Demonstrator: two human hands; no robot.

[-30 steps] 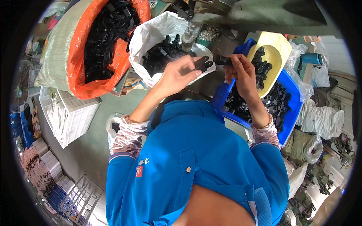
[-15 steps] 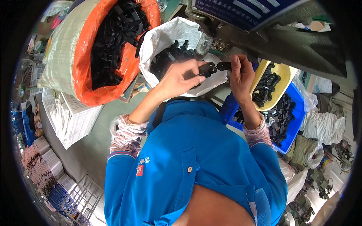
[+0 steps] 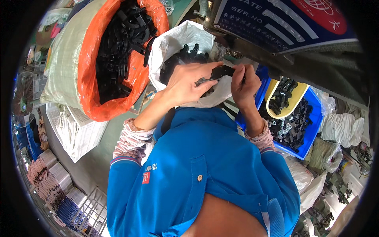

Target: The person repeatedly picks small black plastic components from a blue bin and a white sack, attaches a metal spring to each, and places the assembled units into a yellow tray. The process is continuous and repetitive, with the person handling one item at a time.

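Note:
My left hand (image 3: 188, 82) grips a black plastic part (image 3: 216, 74) between thumb and fingers. From the right, my right hand (image 3: 245, 83) pinches a smaller black piece, mostly covered by its fingers, against the end of that part. Both hands are over the near rim of a white sack (image 3: 158, 43), which holds many similar black parts (image 3: 185, 56). Where exactly the two pieces meet is too dark to make out.
At my left stands a sack lined with orange plastic (image 3: 89, 75), full of black parts. On my right a yellow tray (image 3: 294, 106) of small black pieces rests in a blue bin (image 3: 315, 132). A dark machine with a blue plate (image 3: 252, 23) overhangs the upper right.
My right hand has moved slightly left, and the piece in it now touches the part in my left hand. The view has shifted, showing more of the machine's plate.

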